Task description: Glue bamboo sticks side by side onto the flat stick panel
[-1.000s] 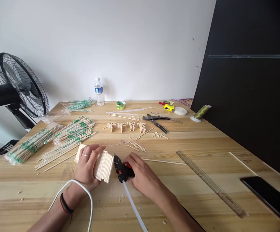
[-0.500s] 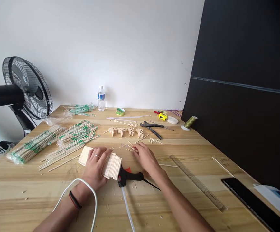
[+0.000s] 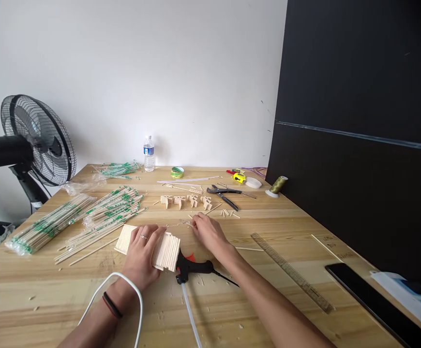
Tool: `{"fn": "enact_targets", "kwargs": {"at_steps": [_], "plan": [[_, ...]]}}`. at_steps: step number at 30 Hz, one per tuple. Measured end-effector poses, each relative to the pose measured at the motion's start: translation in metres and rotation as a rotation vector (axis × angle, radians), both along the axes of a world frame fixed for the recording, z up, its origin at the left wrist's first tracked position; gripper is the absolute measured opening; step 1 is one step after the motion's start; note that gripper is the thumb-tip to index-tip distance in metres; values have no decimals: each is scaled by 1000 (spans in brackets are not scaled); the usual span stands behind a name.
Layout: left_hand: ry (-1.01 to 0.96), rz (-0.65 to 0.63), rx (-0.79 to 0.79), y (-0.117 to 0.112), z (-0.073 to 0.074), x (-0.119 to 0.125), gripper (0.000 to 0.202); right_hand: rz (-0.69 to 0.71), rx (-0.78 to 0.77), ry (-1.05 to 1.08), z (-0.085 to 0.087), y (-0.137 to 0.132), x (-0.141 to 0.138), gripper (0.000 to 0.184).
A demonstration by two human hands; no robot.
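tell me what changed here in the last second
The right hand let go of the glue gun, which now lies on the table, and moved forward to the loose short sticks. The left hand stayed flat on the stick panel.

Left hand [image 3: 141, 251]: flat on my stick panel [image 3: 169, 251], centre frame.
Right hand [image 3: 208, 233]: fingertips at loose short sticks [image 3: 187, 223]; I can't tell if pinched.
Glue gun [image 3: 192, 267]: lying on table [image 3: 305, 227], just below both hands.
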State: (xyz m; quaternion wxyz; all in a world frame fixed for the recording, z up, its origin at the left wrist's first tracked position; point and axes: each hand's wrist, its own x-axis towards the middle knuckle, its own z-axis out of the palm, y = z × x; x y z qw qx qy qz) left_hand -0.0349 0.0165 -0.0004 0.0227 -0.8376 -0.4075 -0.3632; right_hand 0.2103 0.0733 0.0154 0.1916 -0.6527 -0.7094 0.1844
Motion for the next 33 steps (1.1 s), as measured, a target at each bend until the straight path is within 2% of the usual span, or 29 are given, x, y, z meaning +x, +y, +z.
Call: {"fn": "enact_targets", "kwargs": {"at_steps": [3, 6, 10, 13, 18, 23, 33], "plan": [[3, 9, 19, 1, -1, 0, 72, 12, 42, 196, 10, -7, 5, 29], [5, 31, 23, 1, -1, 0, 74, 64, 56, 459, 17, -27, 5, 16], [17, 41, 23, 0, 0, 0, 75, 181, -26, 786, 15, -57, -7, 33], [25, 36, 55, 0, 2, 2, 72, 226, -93, 947, 8, -72, -18, 40], [26, 42, 75, 0, 4, 3, 64, 247, -224, 1231, 5, -85, -25, 39], [34, 36, 84, 1, 4, 3, 63, 247, -267, 1342, 7, -91, -24, 34], [65, 31, 70, 0, 6, 5, 57, 205, -255, 1353, 11, -95, -28, 30]]}}
